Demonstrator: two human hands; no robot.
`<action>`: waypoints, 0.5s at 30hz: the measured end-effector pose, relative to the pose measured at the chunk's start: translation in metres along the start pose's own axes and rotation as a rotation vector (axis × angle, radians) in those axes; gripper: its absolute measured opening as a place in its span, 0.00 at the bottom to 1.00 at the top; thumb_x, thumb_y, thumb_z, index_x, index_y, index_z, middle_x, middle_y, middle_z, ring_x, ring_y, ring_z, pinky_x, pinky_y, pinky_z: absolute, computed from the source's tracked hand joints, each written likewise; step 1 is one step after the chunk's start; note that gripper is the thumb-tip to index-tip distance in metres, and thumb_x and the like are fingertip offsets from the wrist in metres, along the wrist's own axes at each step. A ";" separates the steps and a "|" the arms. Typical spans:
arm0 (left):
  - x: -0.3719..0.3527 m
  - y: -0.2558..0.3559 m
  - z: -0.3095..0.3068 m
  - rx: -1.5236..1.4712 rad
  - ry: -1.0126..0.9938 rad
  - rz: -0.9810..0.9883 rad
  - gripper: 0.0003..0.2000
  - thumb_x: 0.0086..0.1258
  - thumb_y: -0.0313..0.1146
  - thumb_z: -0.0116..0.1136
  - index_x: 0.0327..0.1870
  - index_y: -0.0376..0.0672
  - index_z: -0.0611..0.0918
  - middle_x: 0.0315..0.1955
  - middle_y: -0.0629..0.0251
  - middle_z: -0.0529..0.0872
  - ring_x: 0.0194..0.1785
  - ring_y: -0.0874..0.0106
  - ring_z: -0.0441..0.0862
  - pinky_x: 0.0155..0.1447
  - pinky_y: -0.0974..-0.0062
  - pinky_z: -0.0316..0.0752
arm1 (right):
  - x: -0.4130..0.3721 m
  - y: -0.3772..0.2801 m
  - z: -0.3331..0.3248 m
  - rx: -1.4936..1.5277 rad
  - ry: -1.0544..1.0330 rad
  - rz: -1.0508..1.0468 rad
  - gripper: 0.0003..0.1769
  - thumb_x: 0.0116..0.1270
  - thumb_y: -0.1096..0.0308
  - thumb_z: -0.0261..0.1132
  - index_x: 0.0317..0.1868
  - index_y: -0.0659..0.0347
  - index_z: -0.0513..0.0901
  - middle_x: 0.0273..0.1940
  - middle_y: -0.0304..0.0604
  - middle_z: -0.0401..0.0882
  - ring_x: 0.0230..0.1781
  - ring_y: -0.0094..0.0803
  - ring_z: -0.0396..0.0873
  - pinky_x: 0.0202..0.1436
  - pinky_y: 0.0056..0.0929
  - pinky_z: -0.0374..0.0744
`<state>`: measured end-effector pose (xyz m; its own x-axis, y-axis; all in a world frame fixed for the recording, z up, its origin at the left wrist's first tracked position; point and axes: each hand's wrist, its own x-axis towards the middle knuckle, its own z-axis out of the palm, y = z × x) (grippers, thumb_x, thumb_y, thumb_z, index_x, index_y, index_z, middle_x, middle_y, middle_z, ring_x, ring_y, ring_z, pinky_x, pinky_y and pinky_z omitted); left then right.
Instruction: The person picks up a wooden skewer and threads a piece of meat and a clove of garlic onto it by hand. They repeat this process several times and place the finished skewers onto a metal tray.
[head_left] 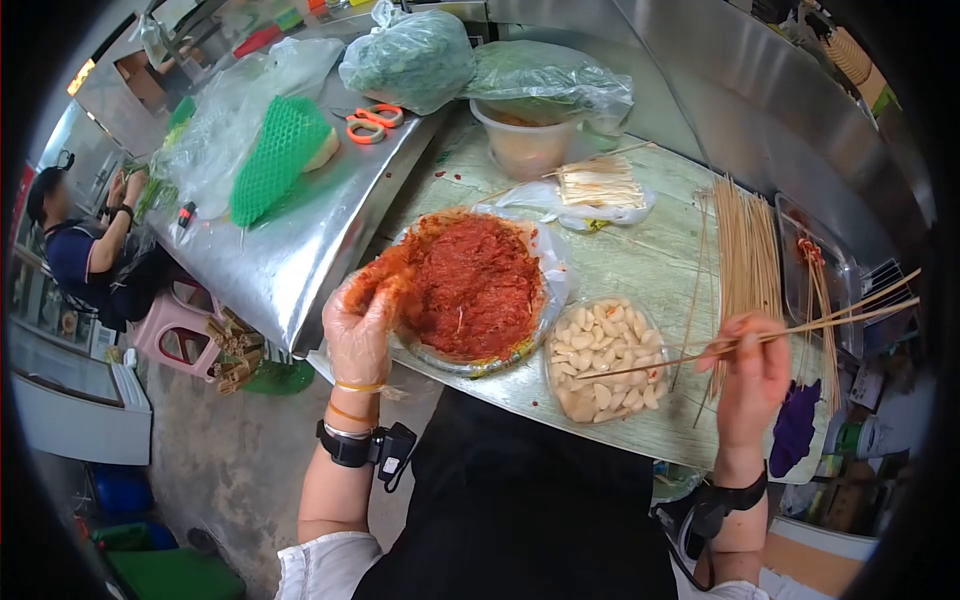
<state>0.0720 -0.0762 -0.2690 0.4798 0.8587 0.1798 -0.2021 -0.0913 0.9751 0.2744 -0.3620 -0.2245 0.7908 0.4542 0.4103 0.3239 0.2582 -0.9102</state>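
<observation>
My left hand (362, 315), in a clear plastic glove with a rubber band at the wrist, is at the left rim of a bowl of red seasoned mince-like mixture (470, 285). Its fingers are curled together and smeared red; what they hold, if anything, is hidden in the paste. On the right, my bare right hand (750, 360) is closed around a few thin bamboo skewers (845, 318). One skewer points left, its tip over a clear tub of peeled garlic cloves (605, 360). The other ends stick out to the right.
Many bamboo skewers (748, 250) lie behind my right hand, beside a metal tray (825, 265). Enoki mushrooms (600, 185) rest on plastic near a white tub (520, 145). Orange-handled scissors (375, 123) lie on the steel counter (270, 275). Another person (85, 235) sits at far left.
</observation>
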 end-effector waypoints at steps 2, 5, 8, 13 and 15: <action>0.002 -0.006 -0.012 0.155 -0.052 0.045 0.11 0.67 0.23 0.55 0.48 0.28 0.80 0.40 0.60 0.85 0.39 0.75 0.81 0.44 0.79 0.77 | -0.008 0.008 0.015 -0.003 -0.094 -0.013 0.06 0.72 0.72 0.53 0.44 0.64 0.73 0.39 0.44 0.73 0.27 0.26 0.78 0.33 0.21 0.76; 0.004 -0.001 -0.018 0.387 -0.122 0.107 0.07 0.63 0.22 0.59 0.41 0.31 0.84 0.36 0.60 0.86 0.38 0.73 0.82 0.44 0.78 0.76 | -0.014 0.013 0.024 -0.035 -0.270 0.088 0.03 0.69 0.75 0.56 0.40 0.67 0.75 0.37 0.44 0.74 0.26 0.25 0.78 0.34 0.21 0.77; 0.005 0.007 -0.014 0.800 -0.185 0.316 0.06 0.55 0.22 0.61 0.34 0.37 0.85 0.31 0.55 0.86 0.36 0.63 0.83 0.44 0.71 0.76 | -0.016 0.005 0.025 -0.062 -0.373 0.248 0.04 0.66 0.76 0.57 0.36 0.67 0.77 0.31 0.42 0.74 0.25 0.25 0.78 0.33 0.20 0.75; 0.012 0.007 -0.014 1.054 -0.499 0.410 0.08 0.49 0.25 0.66 0.31 0.39 0.84 0.31 0.58 0.85 0.37 0.59 0.82 0.43 0.67 0.76 | -0.022 0.003 0.018 -0.062 -0.390 0.360 0.07 0.69 0.73 0.55 0.35 0.68 0.77 0.30 0.41 0.74 0.25 0.24 0.77 0.31 0.21 0.74; 0.012 0.014 -0.001 1.196 -0.671 0.531 0.10 0.47 0.27 0.67 0.33 0.41 0.84 0.29 0.59 0.84 0.35 0.58 0.81 0.41 0.64 0.75 | -0.023 0.004 0.018 -0.031 -0.373 0.357 0.08 0.70 0.72 0.54 0.35 0.68 0.78 0.30 0.41 0.74 0.25 0.24 0.77 0.31 0.21 0.74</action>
<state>0.0742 -0.0670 -0.2537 0.9416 0.2328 0.2433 0.1736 -0.9547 0.2416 0.2483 -0.3560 -0.2369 0.6175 0.7842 0.0613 0.0875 0.0089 -0.9961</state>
